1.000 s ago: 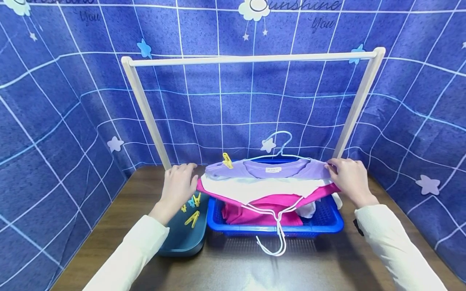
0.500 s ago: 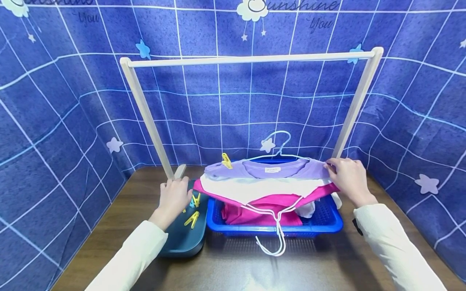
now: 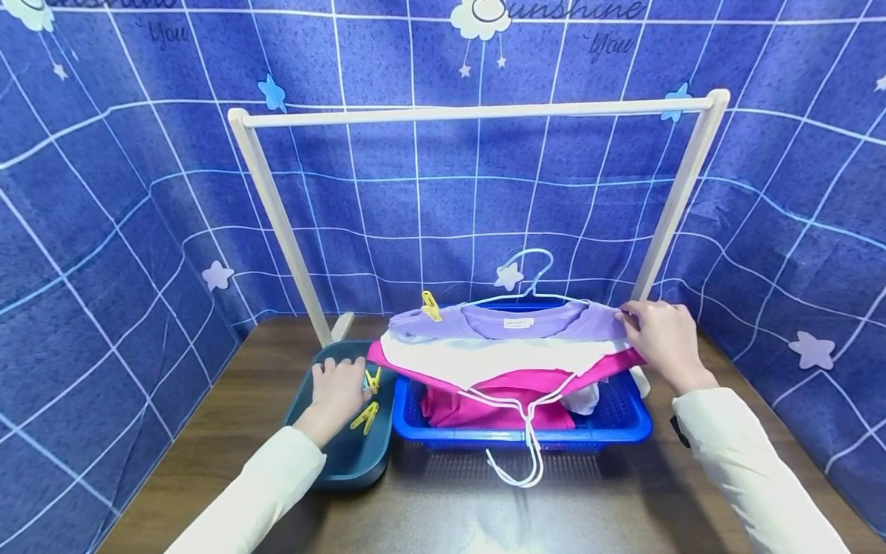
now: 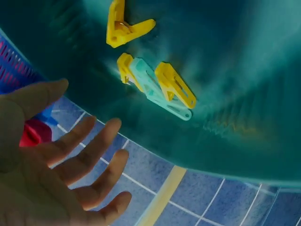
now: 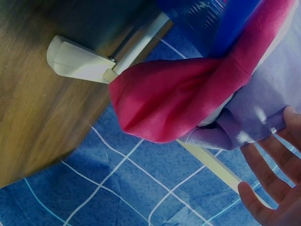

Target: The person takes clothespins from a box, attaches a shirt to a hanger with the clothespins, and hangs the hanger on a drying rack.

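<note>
My left hand (image 3: 335,392) hovers over the dark teal bin (image 3: 346,469), fingers spread and holding nothing. Below it in the left wrist view lie yellow clothespins (image 4: 175,84) and a light teal clothespin (image 4: 155,89), apart from the fingers. With thumb and fingers, my right hand (image 3: 661,338) pinches the right shoulder of a purple shirt (image 3: 450,319). That shirt is on a light blue hanger (image 3: 534,288), and a yellow clothespin (image 3: 431,306) is clipped at its left shoulder. A white shirt (image 3: 484,358) and a pink shirt (image 5: 169,99) lie layered with it, white hangers (image 3: 531,438) hooking toward me.
Under the shirts stands a blue basket (image 3: 519,437) with pink and white cloth inside. A white rack (image 3: 477,113) rises behind, its foot (image 3: 342,327) beside the bin. A blue patterned curtain surrounds the wooden table (image 3: 443,515).
My left hand has left the shirts' left end and moved left and down over the bin. The right hand keeps its hold on the purple shirt.
</note>
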Demonstrator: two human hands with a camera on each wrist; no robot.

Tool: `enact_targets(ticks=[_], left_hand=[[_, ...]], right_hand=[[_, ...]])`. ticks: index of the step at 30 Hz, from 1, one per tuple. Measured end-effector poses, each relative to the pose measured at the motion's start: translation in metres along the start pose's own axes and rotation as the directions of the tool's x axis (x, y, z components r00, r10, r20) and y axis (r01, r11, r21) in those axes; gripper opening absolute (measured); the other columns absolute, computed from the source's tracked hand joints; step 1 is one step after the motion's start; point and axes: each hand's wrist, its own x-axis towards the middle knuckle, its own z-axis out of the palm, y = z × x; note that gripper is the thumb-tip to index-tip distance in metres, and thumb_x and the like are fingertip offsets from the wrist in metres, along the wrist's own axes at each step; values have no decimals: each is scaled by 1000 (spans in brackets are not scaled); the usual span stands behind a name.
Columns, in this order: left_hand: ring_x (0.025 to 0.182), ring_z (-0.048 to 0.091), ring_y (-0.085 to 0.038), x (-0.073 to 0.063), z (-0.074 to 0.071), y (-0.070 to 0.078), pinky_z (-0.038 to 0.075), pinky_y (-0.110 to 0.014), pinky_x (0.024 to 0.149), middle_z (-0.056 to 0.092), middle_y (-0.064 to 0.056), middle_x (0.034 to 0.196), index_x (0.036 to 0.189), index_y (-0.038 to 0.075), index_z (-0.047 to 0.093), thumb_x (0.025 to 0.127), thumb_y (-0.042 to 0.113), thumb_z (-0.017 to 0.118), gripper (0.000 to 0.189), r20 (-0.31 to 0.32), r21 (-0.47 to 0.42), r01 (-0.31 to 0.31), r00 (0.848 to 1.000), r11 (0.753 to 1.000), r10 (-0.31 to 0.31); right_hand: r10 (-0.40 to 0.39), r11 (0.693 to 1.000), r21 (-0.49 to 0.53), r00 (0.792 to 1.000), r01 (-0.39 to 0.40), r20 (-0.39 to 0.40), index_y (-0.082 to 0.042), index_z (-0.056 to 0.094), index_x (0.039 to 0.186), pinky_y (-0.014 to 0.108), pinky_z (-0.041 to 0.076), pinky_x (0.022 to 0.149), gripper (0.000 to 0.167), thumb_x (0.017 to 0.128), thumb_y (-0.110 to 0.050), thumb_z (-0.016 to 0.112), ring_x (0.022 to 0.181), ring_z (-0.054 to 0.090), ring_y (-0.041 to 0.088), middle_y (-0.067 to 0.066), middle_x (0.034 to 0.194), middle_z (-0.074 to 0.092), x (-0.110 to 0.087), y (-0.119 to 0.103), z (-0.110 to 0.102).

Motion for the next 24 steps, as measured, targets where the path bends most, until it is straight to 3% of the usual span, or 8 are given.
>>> enact_targets(ticks=[12,18,24], left_hand=[[103,46,-44,-2,10,7,27,-62,93,62,-21,105,109,2,61,73,38,72,53,110,139,-50,993,989,34],[104,46,-45,-4,12,11,24,-63,96,64,-20,100,100,3,64,72,34,73,42,151,182,-78,987,980,51],[107,45,-45,-2,20,14,24,-62,98,63,-19,101,100,5,64,75,31,69,36,206,237,-89,978,968,39]], right_hand=[[-3,1000,1,1000,3,7,-6,69,81,48,38,58,12,77,-16,65,62,60,37,17,69,66,1,-1,-1],[-1,1000,-3,1000,1,13,-6,69,81,48,38,58,12,77,-16,65,62,60,37,17,69,66,1,-1,0],[-1,1000,-1,1000,1,12,-5,69,81,48,38,58,12,78,-16,64,62,60,37,17,69,66,1,-1,-1]])
